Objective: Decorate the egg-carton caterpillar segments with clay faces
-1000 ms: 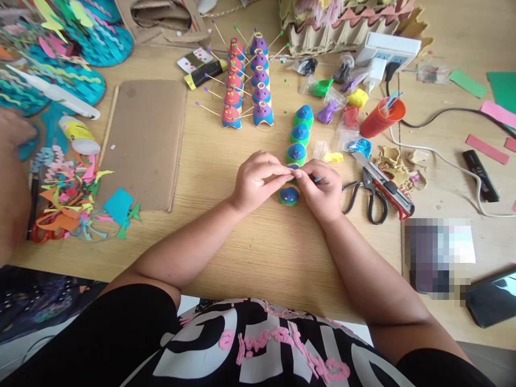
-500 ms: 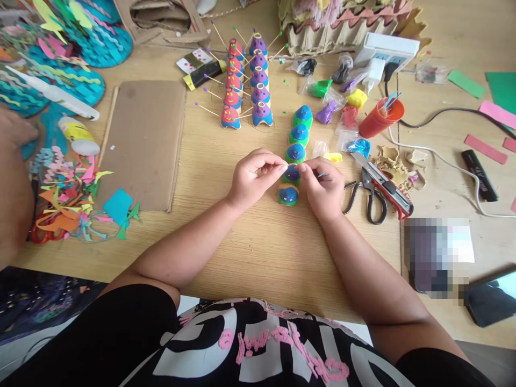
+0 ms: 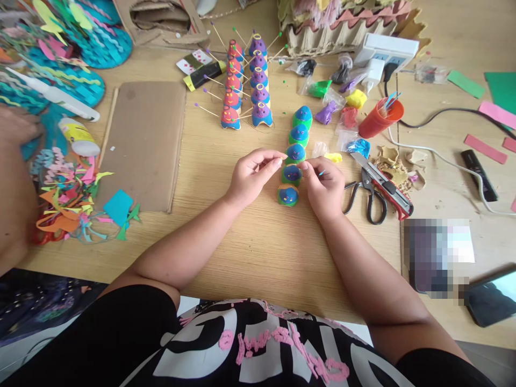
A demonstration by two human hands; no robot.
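My left hand [image 3: 256,174] is closed in a pinch, thumb against forefinger; what lies between the fingertips is too small to make out. Opposite it, my right hand [image 3: 324,185] is closed around a thin blue stick [image 3: 321,173], most of which the fingers hide. Below and between both hands runs a column of blue-and-green clay-covered figures [image 3: 296,153] with small faces. The nearest figure [image 3: 288,195] has yellow dots on its front. A bit of yellow clay [image 3: 334,157] on plastic lies just beyond my right hand.
Red and purple figures [image 3: 260,113] with stick arms stand behind. Scissors [image 3: 373,199], a box cutter [image 3: 382,185] and an orange cup [image 3: 381,118] sit right. Cardboard [image 3: 141,145] and paper scraps [image 3: 64,209] lie left, beside another person's arm [image 3: 14,188].
My fingertips have drawn slightly apart, the left hand shifting a little to the left. The figures on the table stay put.
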